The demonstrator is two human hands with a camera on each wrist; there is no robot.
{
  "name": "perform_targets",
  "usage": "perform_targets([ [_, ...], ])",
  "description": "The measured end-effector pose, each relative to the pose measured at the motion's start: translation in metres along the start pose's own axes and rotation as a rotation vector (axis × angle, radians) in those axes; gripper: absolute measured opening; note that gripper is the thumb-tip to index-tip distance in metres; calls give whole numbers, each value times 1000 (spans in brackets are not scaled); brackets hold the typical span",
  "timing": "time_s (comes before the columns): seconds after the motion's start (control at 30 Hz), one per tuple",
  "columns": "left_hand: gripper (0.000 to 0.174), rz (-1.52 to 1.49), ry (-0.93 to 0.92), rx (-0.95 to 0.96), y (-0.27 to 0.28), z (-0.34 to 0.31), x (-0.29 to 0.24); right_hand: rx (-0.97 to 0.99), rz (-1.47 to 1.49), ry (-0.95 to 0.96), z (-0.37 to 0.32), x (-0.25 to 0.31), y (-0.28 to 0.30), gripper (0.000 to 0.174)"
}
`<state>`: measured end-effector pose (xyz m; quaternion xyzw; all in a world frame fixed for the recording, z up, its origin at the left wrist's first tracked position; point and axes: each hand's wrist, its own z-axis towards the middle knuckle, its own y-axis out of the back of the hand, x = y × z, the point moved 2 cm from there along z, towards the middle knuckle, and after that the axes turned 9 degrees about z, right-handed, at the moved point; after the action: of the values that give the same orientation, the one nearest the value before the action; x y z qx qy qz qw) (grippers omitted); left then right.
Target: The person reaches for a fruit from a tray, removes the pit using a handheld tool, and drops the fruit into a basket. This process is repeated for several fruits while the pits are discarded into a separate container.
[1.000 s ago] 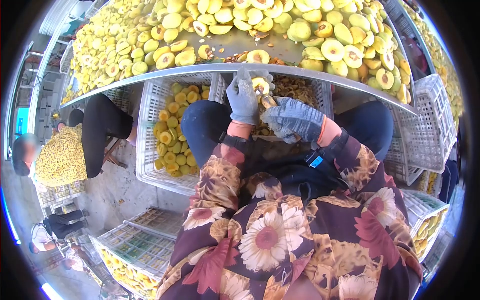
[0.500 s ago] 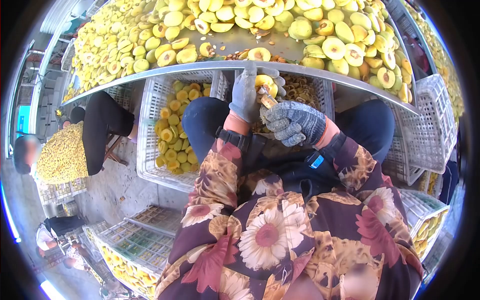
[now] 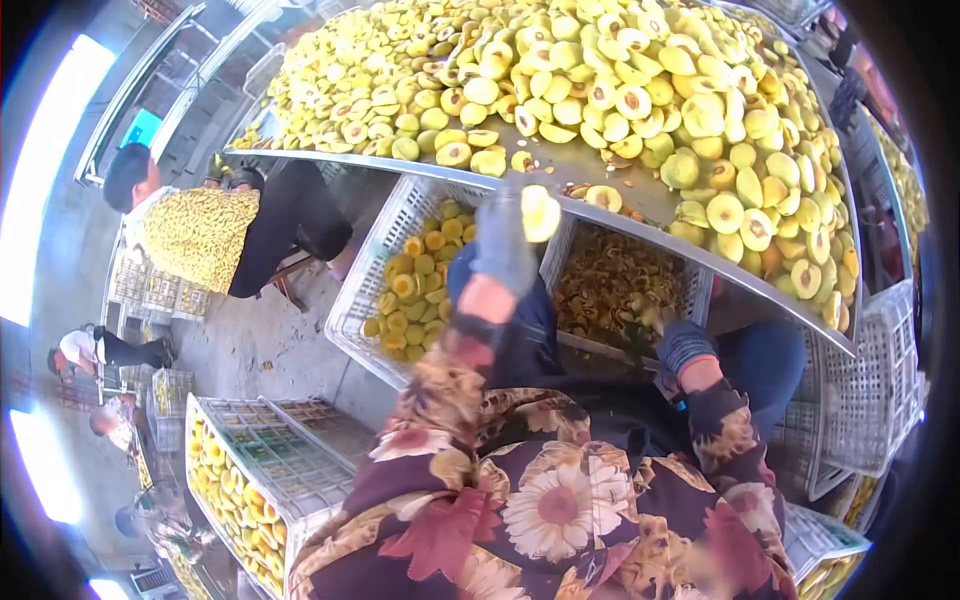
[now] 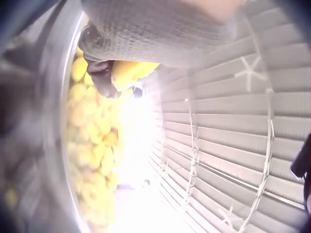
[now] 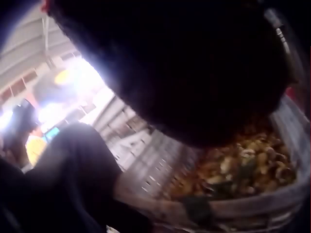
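Head view: gray-gloved left hand (image 3: 505, 235), upper center, clamped on a yellow stone-fruit half (image 3: 541, 214) — overlapping the edge of the metal table (image 3: 648, 187) in frame. Gloved right hand (image 3: 687, 346), right of center near a plastic crate (image 3: 698, 290) of brown scraps (image 3: 620, 285) — can't tell if it grips anything. Heaped fruit halves (image 3: 640, 98) across upper frame.

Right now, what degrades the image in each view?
Head view: fisheye distortion bows the metal table, left hand blurred; left wrist view: white glare below the held fruit; right wrist view: right hand nearly black against bright backlight.
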<state>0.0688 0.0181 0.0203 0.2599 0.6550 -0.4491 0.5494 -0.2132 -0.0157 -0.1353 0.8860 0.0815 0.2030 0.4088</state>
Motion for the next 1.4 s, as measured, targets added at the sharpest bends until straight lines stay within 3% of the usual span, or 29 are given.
perform_targets([
  [0.07, 31, 330, -114, -92, 47, 6, -17, -310, -36, 257, -8, -7, -11, 41],
  [0.13, 24, 752, -46, -161, 98, 19, -28, -267, 118, 84, -51, 36, 39, 44],
  [0.17, 24, 1058, 132, -173, 111, 24, -44, -246, 200, -5, -65, 52, 56, 46],
  [0.27, 32, 1478, -172, -85, 171, 71, -28, -431, 287, 116, -54, 52, 45, 47],
  [0.37, 41, 1680, -34, -147, 129, 108, -54, -173, 169, 8, -6, -8, -14, 46],
  [0.43, 45, 1846, -56, -187, 112, 152, -49, -122, 76, -60, -30, 24, 26, 44],
  [0.53, 48, 2056, 86, -218, 86, 194, -26, -185, 170, -136, -45, 44, 50, 40],
  [0.67, 53, 2215, 240, -175, 65, 227, -3, -288, 110, 51, -42, 22, 26, 36],
  [0.8, 54, 2218, 420, 25, 62, 264, 25, -173, 98, -22, -49, 42, 38, 32],
  [0.87, 48, 2133, 98, -46, 45, 247, 19, -132, 119, 11, -44, 48, 40, 29],
  [0.93, 43, 2038, 65, 173, 42, 251, 35, -210, 148, 120, -45, 50, 35, 27],
  [0.97, 39, 1995, -139, 200, 37, 243, 37, -213, 155, 115, -45, 53, 37, 25],
  [1.03, 35, 1904, -289, 174, 18, 213, 22, -225, 168, 98, -50, 58, 42, 22],
  [1.07, 33, 1851, -379, 135, 4, 195, 11, -349, 405, 181, -41, 51, 36, 21],
  [1.1, 34, 1715, -381, 152, -8, 179, 4, -467, 646, 264, -25, 38, 18, 19],
  [1.13, 36, 1578, -374, 172, -17, 161, 1, -561, 575, 325, -39, 51, 42, 19],
  [1.2, 34, 1133, -233, 461, -30, 116, 1, -715, 561, 409, -55, 77, 79, 21],
  [1.27, 35, 580, 235, 569, -41, 70, 17, -835, 680, 482, -55, 90, 99, 24],
  [1.37, 39, 390, 239, 446, -44, 28, 25, -845, 575, 582, -54, 107, 103, 30],
  [1.4, 37, 284, 56, 374, -41, 21, 27, -818, 563, 544, -51, 112, 97, 31],
])
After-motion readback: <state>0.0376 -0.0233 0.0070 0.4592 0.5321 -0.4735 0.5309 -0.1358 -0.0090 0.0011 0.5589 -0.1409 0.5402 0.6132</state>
